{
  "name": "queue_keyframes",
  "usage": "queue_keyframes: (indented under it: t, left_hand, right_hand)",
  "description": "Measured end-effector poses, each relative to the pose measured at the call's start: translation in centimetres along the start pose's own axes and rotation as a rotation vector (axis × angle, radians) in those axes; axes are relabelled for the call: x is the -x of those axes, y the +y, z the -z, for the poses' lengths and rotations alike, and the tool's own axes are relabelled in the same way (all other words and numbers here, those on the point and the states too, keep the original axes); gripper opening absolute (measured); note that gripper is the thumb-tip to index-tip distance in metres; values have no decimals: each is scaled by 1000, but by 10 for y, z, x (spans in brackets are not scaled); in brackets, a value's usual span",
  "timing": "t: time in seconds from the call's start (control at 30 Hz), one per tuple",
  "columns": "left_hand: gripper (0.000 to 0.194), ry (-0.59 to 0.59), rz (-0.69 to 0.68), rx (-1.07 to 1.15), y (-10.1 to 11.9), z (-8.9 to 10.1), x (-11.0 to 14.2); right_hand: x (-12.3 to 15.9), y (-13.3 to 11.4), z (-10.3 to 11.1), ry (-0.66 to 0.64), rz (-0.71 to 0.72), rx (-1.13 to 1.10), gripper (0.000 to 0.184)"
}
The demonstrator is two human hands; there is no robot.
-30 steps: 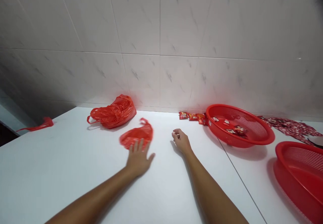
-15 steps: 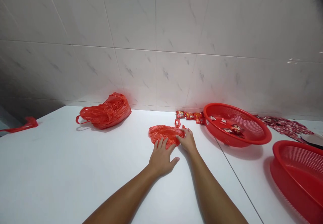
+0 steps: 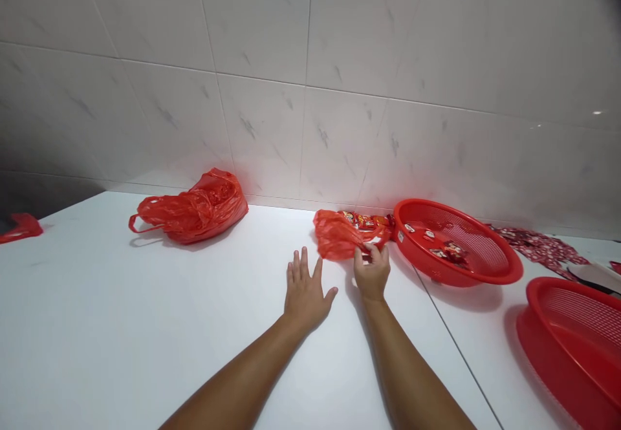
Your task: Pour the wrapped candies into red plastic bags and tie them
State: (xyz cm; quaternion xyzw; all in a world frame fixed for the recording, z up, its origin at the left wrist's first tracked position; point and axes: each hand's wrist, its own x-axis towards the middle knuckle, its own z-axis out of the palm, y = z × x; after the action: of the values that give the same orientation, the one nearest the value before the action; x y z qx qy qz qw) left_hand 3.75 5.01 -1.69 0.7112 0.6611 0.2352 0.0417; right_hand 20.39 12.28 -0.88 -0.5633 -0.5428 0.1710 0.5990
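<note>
My right hand [image 3: 372, 273] pinches the handle end of a thin red plastic bag [image 3: 334, 235], lifted slightly off the white table [image 3: 218, 333]. The bag hangs to the left of the fingers and partly covers a row of small red snack packets [image 3: 365, 221] along the wall. My left hand [image 3: 305, 290] lies over the table with its fingers spread, just below and left of the bag, holding nothing.
A bulging red plastic bag [image 3: 204, 207] rests at the back left. On the right stand a round red basket [image 3: 436, 271] with a few small packets inside and a second red basket [image 3: 557, 346]. Dark red patterned packets [image 3: 543, 246] lie behind them.
My right hand has lifted the flat red bag and shifted it back and to the right, off the table. My left hand no longer touches it and its fingers are spread.
</note>
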Motion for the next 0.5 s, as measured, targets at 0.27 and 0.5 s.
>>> queue_keyframes:
  t: [0.27, 0.5]
  left_hand:
    - [44, 617, -322, 205, -4, 22, -8]
    - [37, 382, -487, 118, -4, 25, -10]
  right_hand:
    - [19, -9, -20, -340, 429, 100, 29]
    - [23, -8, -21, -531, 218, 159, 24]
